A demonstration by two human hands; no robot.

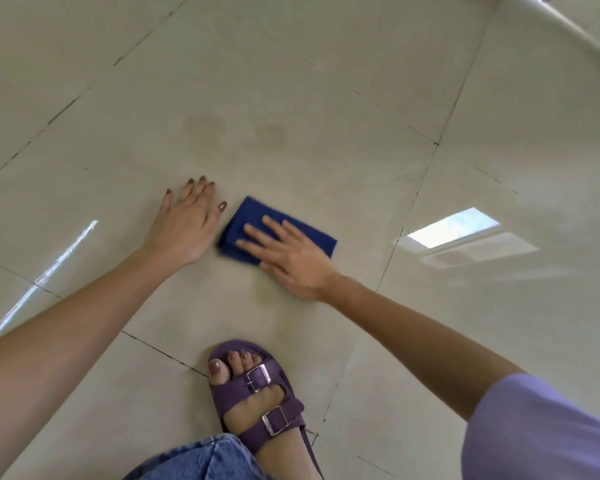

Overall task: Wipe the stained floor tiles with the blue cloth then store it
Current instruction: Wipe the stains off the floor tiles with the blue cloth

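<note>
Jeans cropped; right hand hides blue cloth centre.

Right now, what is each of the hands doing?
Left hand: open, flat on the floor tile.
Right hand: open, pressing the blue cloth.

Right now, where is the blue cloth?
In the head view, the folded dark blue cloth lies flat on the beige floor tile near the middle, under the right hand, just right of the left hand.
</note>
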